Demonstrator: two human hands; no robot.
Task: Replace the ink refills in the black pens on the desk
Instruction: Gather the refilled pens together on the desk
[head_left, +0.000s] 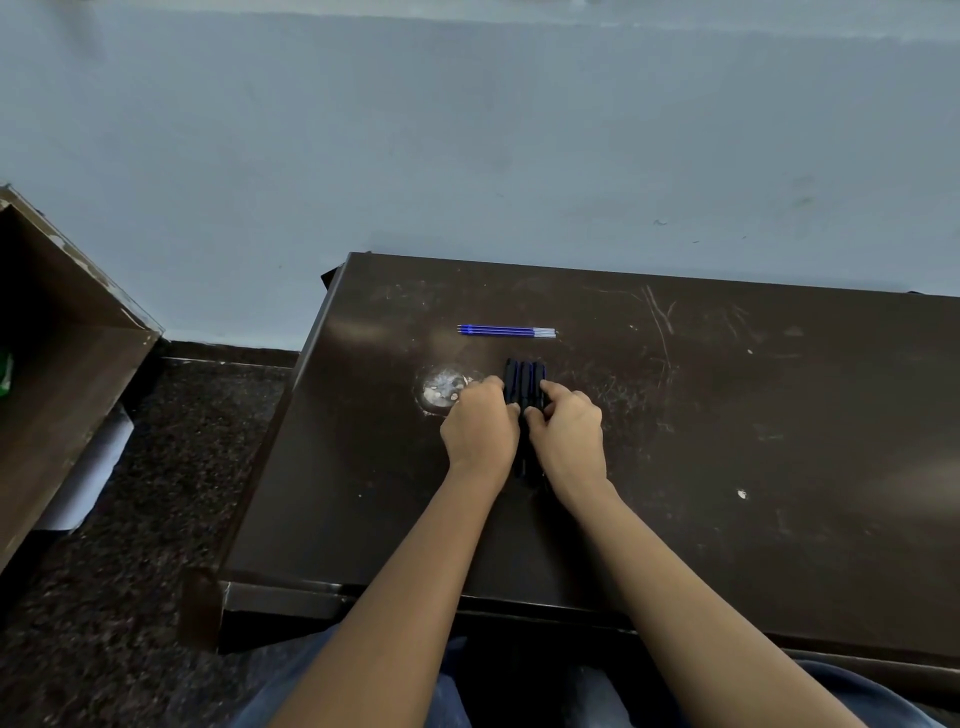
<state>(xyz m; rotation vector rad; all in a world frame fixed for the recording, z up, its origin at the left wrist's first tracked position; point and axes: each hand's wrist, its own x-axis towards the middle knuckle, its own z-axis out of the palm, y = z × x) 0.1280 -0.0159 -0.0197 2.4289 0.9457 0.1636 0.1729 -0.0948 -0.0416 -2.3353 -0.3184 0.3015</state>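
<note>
A bunch of black pens (524, 382) lies side by side on the dark brown desk (727, 441), pointing away from me. My left hand (480, 428) presses against the bunch from the left and my right hand (566, 431) from the right, fingers curled onto the pens. The pens' near ends show between my wrists. Beyond them lie the blue ink refills (506, 331), close together and parallel to the desk's far edge, untouched.
A round pale worn patch (441, 387) marks the desk just left of my left hand. A brown wooden cabinet (62, 364) stands at the far left on the speckled dark floor (156, 493). A pale blue wall (467, 156) rises behind the desk.
</note>
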